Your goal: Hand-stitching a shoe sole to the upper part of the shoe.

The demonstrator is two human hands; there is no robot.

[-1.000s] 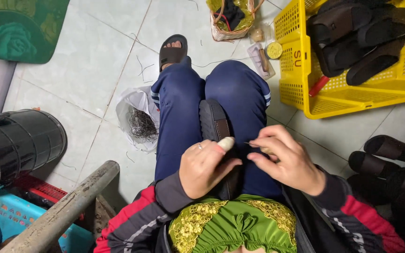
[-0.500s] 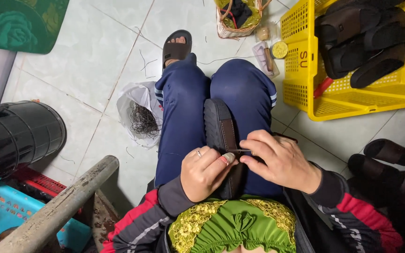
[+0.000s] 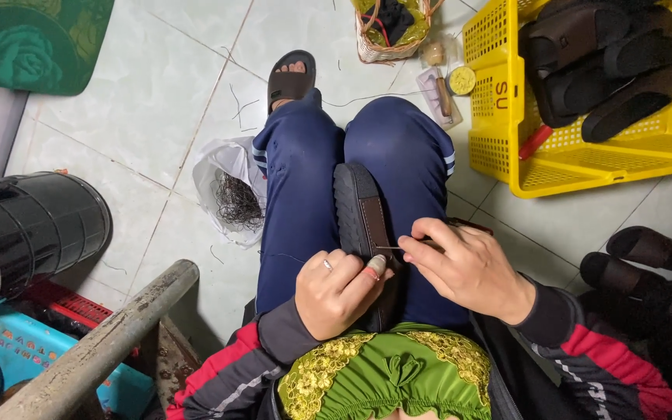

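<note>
A dark sandal [image 3: 359, 214] with a brown strap lies sole-up between my knees on my blue trousers. My left hand [image 3: 340, 292] grips its near end; a ring is on one finger and the thumb tip is wrapped. My right hand [image 3: 468, 268] pinches a thin needle [image 3: 389, 248] that points left into the sandal's edge. The sandal's near end is hidden under my hands.
A yellow plastic crate [image 3: 523, 155] of dark sandals stands at the upper right. More dark sandals [image 3: 647, 249] lie on the floor at the right. A white bag [image 3: 223, 167] of thread scraps sits left of my leg. A black cylinder [image 3: 33, 225] and a grey pipe [image 3: 110, 334] are at the left.
The view has shifted down slightly. My right hand has moved a little leftward, bringing the needle to the sandal's edge beside my left thumb.
</note>
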